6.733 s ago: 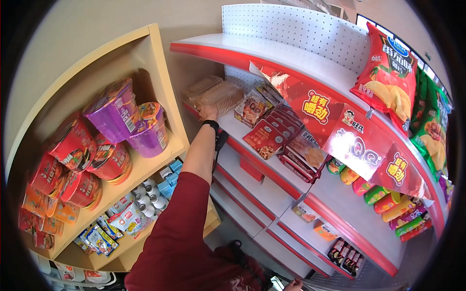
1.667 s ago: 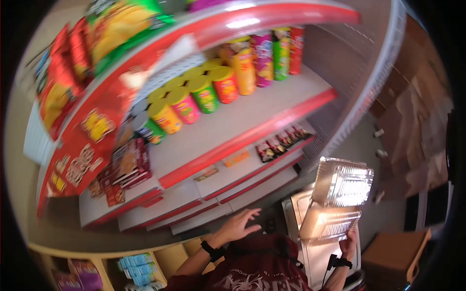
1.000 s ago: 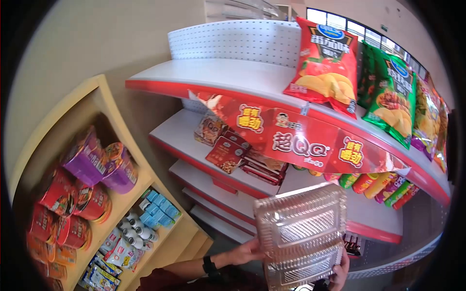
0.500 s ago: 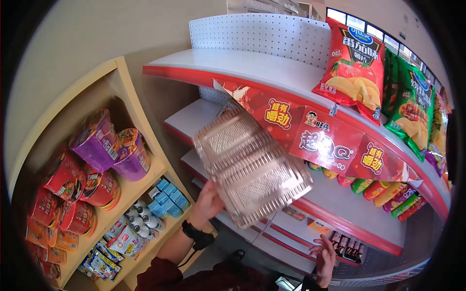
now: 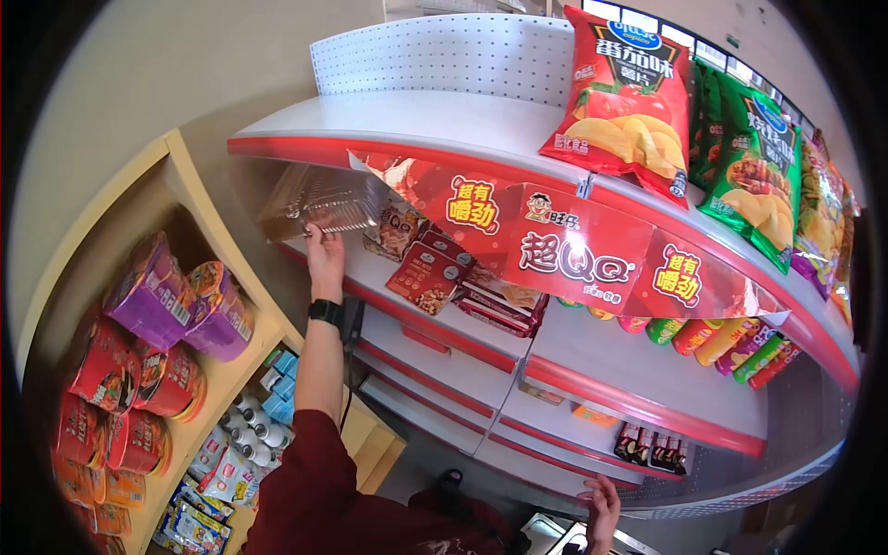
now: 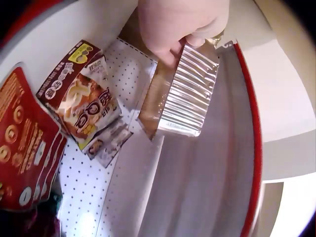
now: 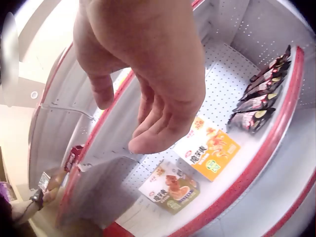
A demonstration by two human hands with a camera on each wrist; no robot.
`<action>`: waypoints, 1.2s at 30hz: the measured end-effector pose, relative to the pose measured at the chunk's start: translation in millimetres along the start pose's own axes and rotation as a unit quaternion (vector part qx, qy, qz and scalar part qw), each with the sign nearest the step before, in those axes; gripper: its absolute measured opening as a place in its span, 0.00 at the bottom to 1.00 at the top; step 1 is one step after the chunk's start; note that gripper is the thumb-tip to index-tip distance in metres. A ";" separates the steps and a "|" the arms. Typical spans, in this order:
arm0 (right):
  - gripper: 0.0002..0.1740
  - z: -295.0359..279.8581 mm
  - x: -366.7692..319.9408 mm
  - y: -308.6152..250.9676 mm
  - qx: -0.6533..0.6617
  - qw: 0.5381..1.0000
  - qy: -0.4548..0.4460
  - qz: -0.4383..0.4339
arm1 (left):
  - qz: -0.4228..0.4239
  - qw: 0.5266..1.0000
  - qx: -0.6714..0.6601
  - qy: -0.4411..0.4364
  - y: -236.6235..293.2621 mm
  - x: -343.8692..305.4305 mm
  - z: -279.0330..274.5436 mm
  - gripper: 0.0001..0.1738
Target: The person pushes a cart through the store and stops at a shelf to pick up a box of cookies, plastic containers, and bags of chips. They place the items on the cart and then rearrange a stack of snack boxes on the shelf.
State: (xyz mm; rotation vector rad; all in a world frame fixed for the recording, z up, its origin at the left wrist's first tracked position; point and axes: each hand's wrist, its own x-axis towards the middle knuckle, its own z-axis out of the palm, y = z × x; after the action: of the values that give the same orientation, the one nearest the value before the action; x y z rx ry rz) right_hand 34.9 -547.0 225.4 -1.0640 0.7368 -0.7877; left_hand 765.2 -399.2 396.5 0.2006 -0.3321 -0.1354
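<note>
Down low, well below the snack shelf (image 5: 398,301): right hand (image 5: 601,504) hanging idle, fingers loosely spread, nothing in it. Further up, left arm (image 5: 319,370) stretched nearly straight toward that shelf's left end, left hand (image 5: 324,254) pinching the near edge of a clear plastic clamshell box (image 5: 319,199), thumb and fingertips clamped on the rim. Box held roughly level just above the shelf's left end, tucked under the top shelf (image 5: 444,120); hard to tell whether the far end touches down. Probably weighs next to nothing. Thin ribbed plastic, springy and a bit slick, so easy to flex or crush if squeezed mid-panel. Better grabbed by the stiffer rim or hinge edge, pretty much like now. Red snack packets (image 5: 435,277) just right of it on the same shelf.
</note>
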 end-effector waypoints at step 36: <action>0.13 18.5 65.5 134.5 -0.266 0.961 -0.058 0.042 | -0.093 0.824 0.499 0.251 -35.1 24.4 -35.4 0.23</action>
State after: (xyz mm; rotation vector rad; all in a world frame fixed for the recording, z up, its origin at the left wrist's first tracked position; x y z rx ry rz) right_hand 110.8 -556.0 95.6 -1.5364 0.9132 -0.4541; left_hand 796.4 -431.3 363.7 1.2959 0.1839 -0.0851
